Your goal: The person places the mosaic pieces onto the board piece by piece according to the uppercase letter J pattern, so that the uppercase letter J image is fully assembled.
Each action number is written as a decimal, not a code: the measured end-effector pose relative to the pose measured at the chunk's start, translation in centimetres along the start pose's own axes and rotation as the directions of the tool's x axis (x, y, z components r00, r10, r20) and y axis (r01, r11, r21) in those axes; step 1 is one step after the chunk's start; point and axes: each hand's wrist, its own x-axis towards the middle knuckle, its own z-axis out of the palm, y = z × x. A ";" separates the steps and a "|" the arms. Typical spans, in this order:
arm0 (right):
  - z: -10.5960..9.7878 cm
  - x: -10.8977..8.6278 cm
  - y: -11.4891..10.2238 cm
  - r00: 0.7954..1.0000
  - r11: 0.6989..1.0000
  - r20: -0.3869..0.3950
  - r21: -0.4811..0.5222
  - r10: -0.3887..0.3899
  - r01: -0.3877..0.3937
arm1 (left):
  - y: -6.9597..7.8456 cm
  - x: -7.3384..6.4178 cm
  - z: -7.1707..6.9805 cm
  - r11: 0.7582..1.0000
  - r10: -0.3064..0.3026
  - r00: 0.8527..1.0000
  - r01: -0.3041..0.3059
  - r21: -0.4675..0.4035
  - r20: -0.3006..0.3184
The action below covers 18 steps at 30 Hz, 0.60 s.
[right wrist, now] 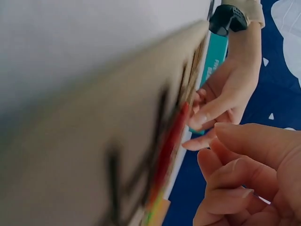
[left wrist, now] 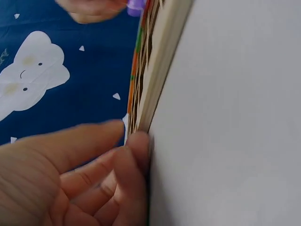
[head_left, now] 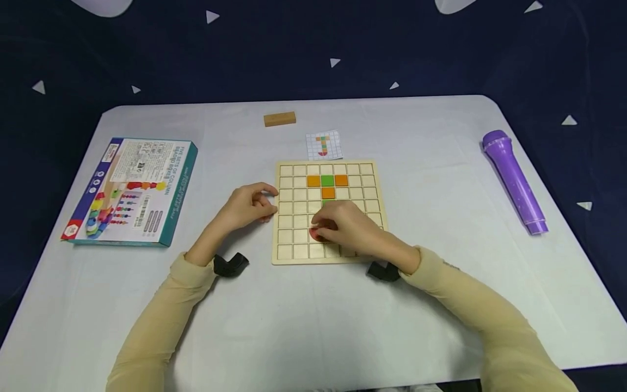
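A square wooden grid board (head_left: 286, 253) lies on the table, with orange tiles (head_left: 340, 180) and green tiles (head_left: 327, 180) set in it. My right hand (head_left: 352, 226) is over its lower middle and partly covers a green tile and a red piece (head_left: 314, 234). In the right wrist view the red piece (right wrist: 170, 150) lies on the board, apart from the loosely bent fingers (right wrist: 228, 174), which hold nothing visible. At the board's left edge, my left hand (head_left: 247, 206) rests its fingertips against the rim. The left wrist view shows those fingertips (left wrist: 138, 146) by the board's side (left wrist: 162, 66).
A small card (head_left: 324, 145) with a coloured grid pattern lies just behind the board. Farther back is a wooden block (head_left: 280, 119). A boxed toy set (head_left: 132, 190) lies on the left, and a purple cylinder (head_left: 514, 182) on the right. Black wrist devices (head_left: 231, 265) project beside the sleeves.
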 end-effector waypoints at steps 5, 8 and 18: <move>-3.0 1.5 -0.3 0.998 0.997 -0.057 -0.075 -0.041 0.036 | 1.9 0.9 -1.9 0.973 0.082 0.997 -0.078 0.219 -0.008; -5.4 2.5 -0.5 0.991 0.992 -0.115 -0.110 -0.067 0.054 | 4.5 1.6 -3.7 0.929 0.146 0.989 -0.128 0.348 -0.026; -10.8 5.0 0.9 0.947 0.951 -0.283 -0.302 -0.150 0.060 | 10.2 2.5 -6.6 0.778 0.333 0.943 -0.260 0.572 -0.025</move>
